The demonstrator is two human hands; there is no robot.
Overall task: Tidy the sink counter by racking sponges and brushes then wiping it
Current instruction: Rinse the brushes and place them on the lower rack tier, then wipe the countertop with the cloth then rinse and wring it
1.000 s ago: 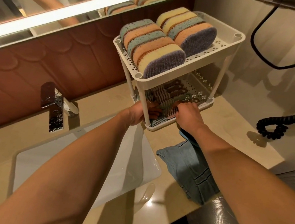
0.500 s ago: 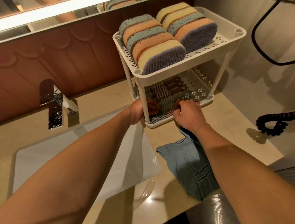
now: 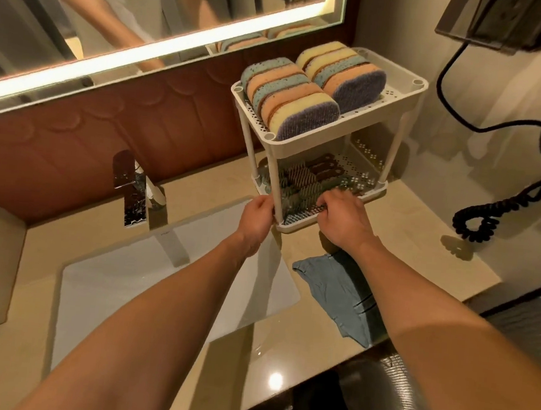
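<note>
1. The left hand (image 3: 256, 218) is clamped round the front-left post of the white rack (image 3: 416, 84). The right hand (image 3: 342, 224) curls its fingers over the lower tier's front rim. Whether they also pinch a brush cannot be told.
2. The rack is on the counter (image 3: 415, 250), just beside the sink (image 3: 157, 286). An uneven pull from the two hands could tilt it.
3. The sponges (image 3: 291, 98) stand on edge, loose, in two rows on the top tier. If the rack tilts, they would likely slide off towards the basin.
4. The blue cloth (image 3: 336, 292) lies near the right wrist and could snag under a dragged rack.
5. The brushes (image 3: 301, 178) lie flat on the lower tier. Their long axes run diagonally, with bristle heads towards the person and brown handles pointing away to the back right.
</note>
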